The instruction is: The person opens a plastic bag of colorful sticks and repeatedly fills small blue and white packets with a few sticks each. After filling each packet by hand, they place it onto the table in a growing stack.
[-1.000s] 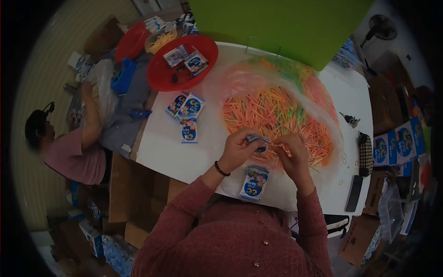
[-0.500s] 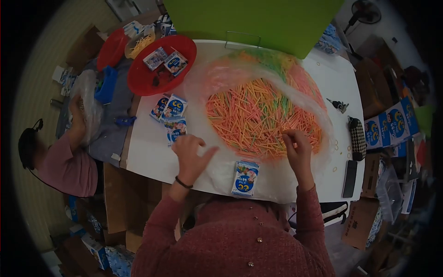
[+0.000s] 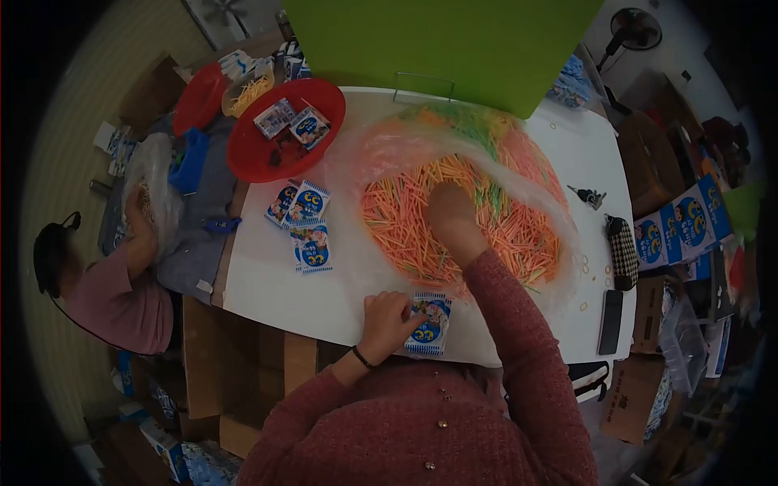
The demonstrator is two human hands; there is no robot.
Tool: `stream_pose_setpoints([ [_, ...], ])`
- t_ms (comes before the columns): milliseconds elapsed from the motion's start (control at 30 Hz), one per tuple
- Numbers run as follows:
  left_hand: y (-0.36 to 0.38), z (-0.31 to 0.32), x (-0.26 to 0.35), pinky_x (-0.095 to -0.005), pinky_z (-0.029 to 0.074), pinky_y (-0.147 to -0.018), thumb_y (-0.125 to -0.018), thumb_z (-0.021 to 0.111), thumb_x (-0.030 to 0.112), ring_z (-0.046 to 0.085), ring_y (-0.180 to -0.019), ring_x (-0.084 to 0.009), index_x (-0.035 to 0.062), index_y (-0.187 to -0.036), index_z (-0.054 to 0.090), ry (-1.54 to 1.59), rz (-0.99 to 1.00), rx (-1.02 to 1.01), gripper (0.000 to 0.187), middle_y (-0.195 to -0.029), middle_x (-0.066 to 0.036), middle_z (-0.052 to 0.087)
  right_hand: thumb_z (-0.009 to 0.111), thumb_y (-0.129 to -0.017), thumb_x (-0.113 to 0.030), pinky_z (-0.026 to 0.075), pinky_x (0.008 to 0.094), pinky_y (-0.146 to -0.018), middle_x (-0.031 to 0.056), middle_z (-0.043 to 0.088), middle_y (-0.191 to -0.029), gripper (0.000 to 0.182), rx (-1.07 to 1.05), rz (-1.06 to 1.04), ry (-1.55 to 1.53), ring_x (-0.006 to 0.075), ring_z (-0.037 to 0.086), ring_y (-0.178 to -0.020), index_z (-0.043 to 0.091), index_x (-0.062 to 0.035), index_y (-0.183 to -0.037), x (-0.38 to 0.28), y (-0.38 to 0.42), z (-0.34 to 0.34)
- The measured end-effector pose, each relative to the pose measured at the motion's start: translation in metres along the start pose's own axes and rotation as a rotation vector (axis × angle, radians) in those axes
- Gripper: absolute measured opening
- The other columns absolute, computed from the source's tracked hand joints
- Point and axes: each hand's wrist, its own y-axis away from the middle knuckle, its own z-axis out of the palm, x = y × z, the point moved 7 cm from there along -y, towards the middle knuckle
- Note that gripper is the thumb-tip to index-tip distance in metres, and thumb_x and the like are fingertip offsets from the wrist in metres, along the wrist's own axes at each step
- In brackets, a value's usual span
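At the table's front edge lies a blue-and-white printed snack packet [image 3: 430,326]. My left hand [image 3: 387,324] is at its left side, fingers curled together and thumb over the packet's face. A large clear plastic bag [image 3: 344,194] lies spread open on the table, full of thin pink, orange, yellow and green sticks [image 3: 519,235]. Into the middle of these sticks my right hand [image 3: 452,217] reaches; its fingers point down and are hidden from view.
Several similar packets [image 3: 308,204] lie left of the bag, below a red basin [image 3: 243,154] holding more packets. Keys [image 3: 587,197], a checkered pouch [image 3: 622,253], a phone [image 3: 612,322] and rubber bands lie on the right. A green panel [image 3: 438,49] stands behind. Another person [image 3: 121,283] works at left.
My left hand has moved down and right from the air onto the packet at the front edge. My right hand has gone from the pile's right side into its middle.
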Motion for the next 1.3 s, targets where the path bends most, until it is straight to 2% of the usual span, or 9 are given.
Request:
stream_pose_setpoints([
  [267,-0.009,-0.006,-0.003,-0.0355,0.046,-0.071,-0.089,0.063,0.011,0.061,-0.081,-0.0215,0.0036,-0.093,0.062,0.268,-0.001,0.042,0.008,-0.088,-0.008,0.063,0.062,-0.083,-0.014,0.055,0.0381,-0.066,0.0162,0.069,-0.087,0.015,-0.110,-0.048,-0.028,0.0288,0.069,-0.082,0.071,-0.0021,-0.086,0.005,0.009,0.022],
  [333,-0.013,0.007,-0.023,-0.0308,0.052,-0.081,-0.096,0.052,0.006,0.064,-0.096,-0.0171,0.0020,-0.114,0.057,1.106,-0.186,0.015,0.019,-0.103,-0.009,0.065,0.056,-0.091,-0.011,0.053,0.0351,-0.071,0.0118,0.069,-0.088,0.015,0.050,-0.082,-0.298,0.0227,0.067,-0.083,0.066,-0.0007,-0.095,0.033,0.026,0.005],
  [367,-0.016,0.001,-0.020,-0.0308,0.052,-0.081,-0.096,0.052,0.006,0.064,-0.096,-0.0171,0.0020,-0.114,0.057,1.116,-0.183,0.021,0.019,-0.103,-0.009,0.065,0.056,-0.091,-0.011,0.053,0.0351,-0.071,0.0118,0.069,-0.088,0.015,0.049,-0.088,-0.289,0.0227,0.067,-0.083,0.066,-0.0007,-0.095,0.042,0.035,0.001],
  [433,-0.025,-0.007,-0.015,-0.0313,0.052,-0.090,-0.099,0.048,0.007,0.063,-0.102,-0.0161,0.0010,-0.121,0.051,1.436,-0.319,0.031,0.023,-0.113,-0.008,0.064,0.054,-0.096,-0.012,0.050,0.0327,-0.069,0.0038,0.065,-0.088,0.014,-0.037,0.091,-1.103,0.0148,0.061,-0.076,0.063,-0.0014,-0.097,0.067,0.054,0.002],
  [633,-0.045,0.019,-0.022,-0.0344,0.054,-0.088,-0.098,0.050,0.009,0.066,-0.098,-0.0192,-0.0002,-0.121,0.054,1.490,-0.314,-0.113,0.025,-0.112,-0.010,0.065,0.050,-0.101,-0.015,0.043,0.0216,-0.058,-0.0017,0.057,-0.086,0.015,0.251,0.147,-1.429,0.0057,0.052,-0.072,0.060,-0.0050,-0.100,0.106,0.094,0.007],
  [733,-0.053,0.036,-0.018,-0.0364,0.054,-0.088,-0.099,0.049,0.013,0.066,-0.098,-0.0222,-0.0007,-0.122,0.054,1.629,-0.372,-0.186,0.027,-0.111,-0.012,0.066,0.048,-0.102,-0.018,0.040,0.0206,-0.053,-0.0027,0.054,-0.081,0.015,0.275,0.162,-1.132,0.0043,0.050,-0.068,0.059,-0.0072,-0.102,0.122,0.101,0.020],
  [933,-0.056,0.042,-0.021,-0.0403,0.055,-0.088,-0.101,0.047,0.018,0.066,-0.101,-0.0264,-0.0012,-0.122,0.054,1.749,-0.419,-0.202,0.029,-0.113,-0.015,0.065,0.045,-0.103,-0.027,0.042,0.0217,-0.059,-0.0023,0.054,-0.079,0.022,0.418,0.432,-1.480,0.0066,0.050,-0.066,0.057,-0.0090,-0.097,0.154,0.105,0.017],
  [1033,-0.058,0.039,-0.022,-0.0403,0.054,-0.089,-0.101,0.046,0.017,0.065,-0.102,-0.0258,-0.0014,-0.123,0.053,1.757,-0.455,-0.217,0.029,-0.114,-0.014,0.065,0.045,-0.103,-0.030,0.048,0.0262,-0.070,0.0003,0.058,-0.084,0.026,0.283,0.590,-2.115,0.0112,0.055,-0.076,0.058,-0.0075,-0.097,0.158,0.105,0.034],
  [1300,-0.063,0.041,-0.013,-0.0340,0.054,-0.086,-0.099,0.053,0.014,0.066,-0.097,-0.0185,-0.0005,-0.118,0.058,1.662,-0.438,-0.231,0.025,-0.108,-0.009,0.067,0.046,-0.102,-0.021,0.053,0.0350,-0.083,0.0065,0.060,-0.093,0.023,0.063,0.542,-2.086,0.0191,0.060,-0.090,0.058,-0.0018,-0.102,0.149,0.116,0.034],
])
